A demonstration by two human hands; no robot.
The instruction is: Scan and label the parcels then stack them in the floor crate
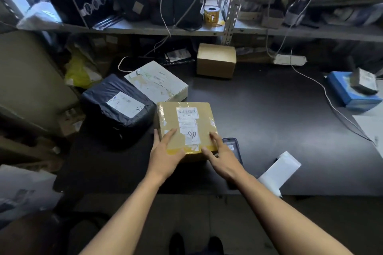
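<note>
A brown cardboard parcel (185, 124) with a white shipping label marked "90" lies on the dark table (269, 114) in front of me. My left hand (165, 150) rests on its near left corner with straight fingers on the top and the thumb down the left side. My right hand (219, 152) touches the near right corner, fingers spread and relaxed. A dark handheld scanner (233, 147) lies just right of the parcel, partly hidden by my right hand. A black poly-bag parcel (118, 107) and a white box (157, 82) sit to the left.
A small plain brown box (216, 60) stands at the back of the table. A blue box (352, 91) with a grey item on top sits at the right edge. White label backing (279, 172) lies near the front edge. Cables cross the table; cluttered shelves rise behind.
</note>
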